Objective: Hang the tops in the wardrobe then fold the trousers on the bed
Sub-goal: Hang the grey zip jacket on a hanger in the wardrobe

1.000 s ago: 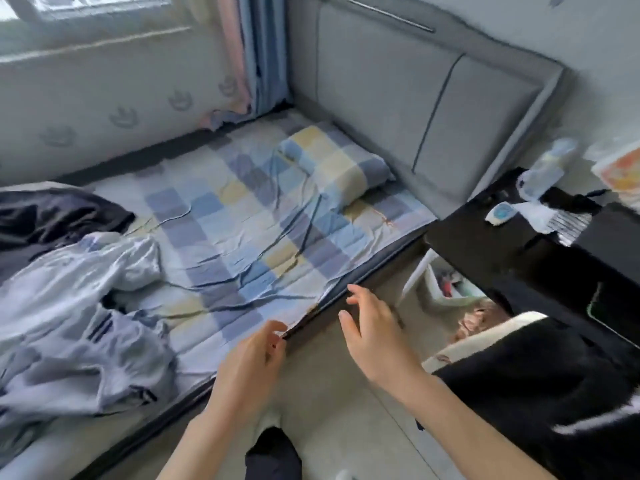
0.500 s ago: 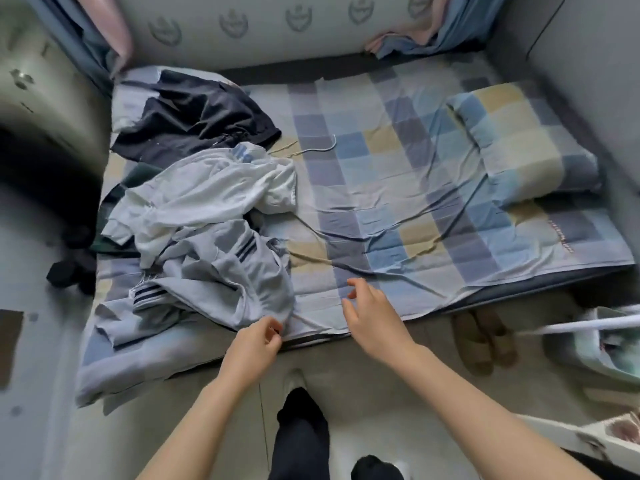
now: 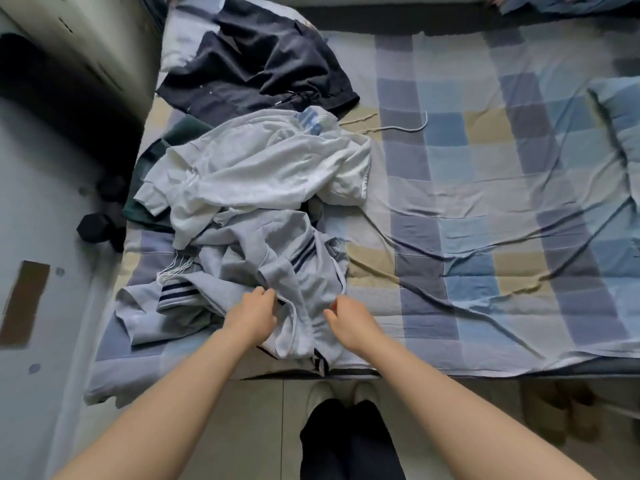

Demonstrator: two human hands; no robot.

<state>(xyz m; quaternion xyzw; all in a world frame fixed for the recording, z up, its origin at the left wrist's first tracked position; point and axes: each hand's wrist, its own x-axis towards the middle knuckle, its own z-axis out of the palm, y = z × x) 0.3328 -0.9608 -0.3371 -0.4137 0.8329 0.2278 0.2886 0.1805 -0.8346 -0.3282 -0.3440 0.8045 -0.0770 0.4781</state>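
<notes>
A heap of clothes lies on the left half of the checked bed [image 3: 485, 209]. Nearest me is a light grey garment with navy stripes [image 3: 277, 258]. Behind it lie a white top [image 3: 263, 168] and, at the back, dark navy trousers with a drawstring [image 3: 256, 64]. A dark green piece [image 3: 156, 161] shows under the pile. My left hand [image 3: 252, 317] rests on the grey garment with its fingertips curled into a fold. My right hand [image 3: 349, 320] hovers at the garment's right edge, fingers loosely curled, holding nothing.
A pale cabinet or wardrobe corner [image 3: 69, 46] stands at the far left. Dark dumbbells [image 3: 93, 226] lie on the floor beside the bed. A checked pillow [image 3: 620, 112] is at the right, a thin cord [image 3: 398, 126] lies mid-bed, and slippers [image 3: 561, 410] sit on the floor.
My view swung left from the headboard to the clothes pile. Both hands moved forward from the bed's edge onto the grey striped garment.
</notes>
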